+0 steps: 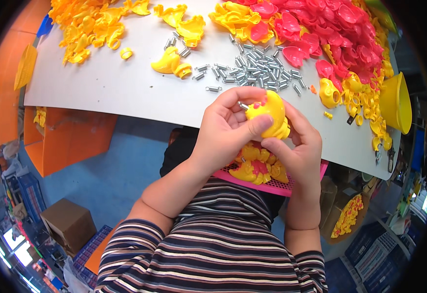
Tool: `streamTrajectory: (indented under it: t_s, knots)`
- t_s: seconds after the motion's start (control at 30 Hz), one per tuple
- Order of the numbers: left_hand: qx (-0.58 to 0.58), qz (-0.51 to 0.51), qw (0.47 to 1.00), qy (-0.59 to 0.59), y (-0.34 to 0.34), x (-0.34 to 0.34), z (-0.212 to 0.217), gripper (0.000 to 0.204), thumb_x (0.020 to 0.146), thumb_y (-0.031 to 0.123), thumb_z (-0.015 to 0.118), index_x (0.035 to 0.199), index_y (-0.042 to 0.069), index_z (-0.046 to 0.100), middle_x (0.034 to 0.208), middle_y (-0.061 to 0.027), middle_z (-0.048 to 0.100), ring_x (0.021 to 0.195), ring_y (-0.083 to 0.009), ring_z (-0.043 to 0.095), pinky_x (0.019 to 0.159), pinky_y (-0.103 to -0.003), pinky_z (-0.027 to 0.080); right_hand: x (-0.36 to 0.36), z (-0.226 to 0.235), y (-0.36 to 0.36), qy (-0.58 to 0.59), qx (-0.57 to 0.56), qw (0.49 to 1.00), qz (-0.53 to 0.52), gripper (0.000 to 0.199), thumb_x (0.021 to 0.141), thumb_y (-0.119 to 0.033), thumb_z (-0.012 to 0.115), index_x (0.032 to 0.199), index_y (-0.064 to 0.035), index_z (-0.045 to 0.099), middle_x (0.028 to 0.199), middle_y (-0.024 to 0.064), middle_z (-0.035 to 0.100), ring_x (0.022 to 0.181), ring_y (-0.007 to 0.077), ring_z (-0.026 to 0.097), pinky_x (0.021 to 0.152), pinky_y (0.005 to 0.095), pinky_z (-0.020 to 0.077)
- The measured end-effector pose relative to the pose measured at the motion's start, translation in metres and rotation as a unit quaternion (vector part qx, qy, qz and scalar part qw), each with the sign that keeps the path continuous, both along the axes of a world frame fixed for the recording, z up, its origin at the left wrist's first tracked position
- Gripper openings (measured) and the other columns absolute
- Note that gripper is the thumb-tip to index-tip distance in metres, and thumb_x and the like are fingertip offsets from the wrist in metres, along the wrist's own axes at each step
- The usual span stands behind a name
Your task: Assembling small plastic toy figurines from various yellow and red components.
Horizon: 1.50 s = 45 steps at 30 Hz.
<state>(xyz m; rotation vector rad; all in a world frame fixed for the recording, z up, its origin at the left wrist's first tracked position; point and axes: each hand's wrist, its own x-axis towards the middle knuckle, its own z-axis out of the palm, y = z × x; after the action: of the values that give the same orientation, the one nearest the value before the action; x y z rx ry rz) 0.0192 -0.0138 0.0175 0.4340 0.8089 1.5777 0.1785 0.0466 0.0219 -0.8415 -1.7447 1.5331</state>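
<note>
Both hands hold a rounded yellow plastic toy piece (pixel 269 113) above the table's near edge. Small red parts and the end of a metal spring (pixel 243 105) show at its left side. My left hand (pixel 218 129) grips it with the thumb across its front. From the right, the thumb and fingers of my right hand (pixel 300 149) close on its ringed lower end. Under the hands, a pink mesh basket (pixel 322 172) by my lap holds several yellow and red toy pieces (pixel 260 166).
Loose metal springs (pixel 257 68) lie beyond my hands on the white table (pixel 125 85). Behind them are heaps of yellow shells (pixel 88 27) and red cup-shaped parts (pixel 330 29). A yellow container (pixel 398 103) stands at the right edge. An orange box (pixel 71 139) is below left.
</note>
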Motion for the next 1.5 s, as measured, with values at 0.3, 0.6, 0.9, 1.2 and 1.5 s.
streamTrajectory:
  t_s: [0.3, 0.6, 0.9, 1.2, 1.5]
  knots:
    - [0.031, -0.026, 0.989, 0.144, -0.004, 0.0, 0.006, 0.035, 0.086, 0.003, 0.073, 0.116, -0.006, 0.057, 0.105, -0.0111, 0.064, 0.095, -0.013, 0.066, 0.081, -0.025, 0.056, 0.009, 0.004, -0.001, -0.008, 0.088, 0.996, 0.029, 0.057, 0.081, -0.005, 0.078, 0.13, 0.0098, 0.054, 0.112, 0.0161, 0.068, 0.099, 0.0191, 0.067, 0.086, 0.0293, 0.0549]
    - [0.029, -0.024, 0.989, 0.144, 0.007, 0.0, 0.006, 0.04, 0.086, 0.002, 0.072, 0.122, -0.006, 0.056, 0.118, -0.0138, 0.061, 0.103, -0.017, 0.064, 0.087, -0.027, 0.054, 0.008, -0.005, 0.0, 0.181, -0.301, 0.936, -0.038, 0.064, 0.09, -0.014, 0.071, 0.139, 0.0104, 0.038, 0.122, 0.0161, 0.061, 0.106, 0.0218, 0.065, 0.086, 0.0282, 0.0544]
    - [0.084, -0.076, 0.923, 0.369, 0.005, -0.007, 0.002, 0.042, 0.088, 0.0, 0.067, 0.128, -0.005, 0.055, 0.12, -0.0114, 0.055, 0.113, -0.0198, 0.059, 0.096, -0.032, 0.052, 0.014, -0.007, 0.013, 0.159, -0.149, 0.975, 0.04, 0.057, 0.091, -0.007, 0.068, 0.139, 0.0081, 0.039, 0.127, 0.0177, 0.057, 0.115, 0.0225, 0.059, 0.097, 0.033, 0.0498]
    - [0.107, -0.075, 0.934, 0.332, 0.008, -0.007, 0.003, 0.036, 0.09, 0.002, 0.065, 0.125, -0.004, 0.057, 0.119, -0.0111, 0.056, 0.111, -0.0185, 0.059, 0.095, -0.032, 0.053, 0.017, -0.007, 0.016, 0.133, -0.145, 0.98, 0.024, 0.04, 0.09, -0.003, 0.067, 0.125, 0.0123, 0.054, 0.111, 0.017, 0.066, 0.101, 0.02, 0.066, 0.088, 0.03, 0.055]
    - [0.055, -0.112, 0.969, 0.214, 0.012, -0.01, 0.009, 0.055, 0.083, 0.011, 0.077, 0.132, -0.001, 0.054, 0.119, -0.0103, 0.061, 0.107, -0.017, 0.06, 0.096, -0.033, 0.05, 0.025, -0.017, 0.03, 0.248, -0.433, 0.866, 0.041, 0.035, 0.105, -0.025, 0.042, 0.117, 0.0055, 0.055, 0.108, 0.0172, 0.066, 0.095, 0.0215, 0.068, 0.084, 0.0316, 0.0558]
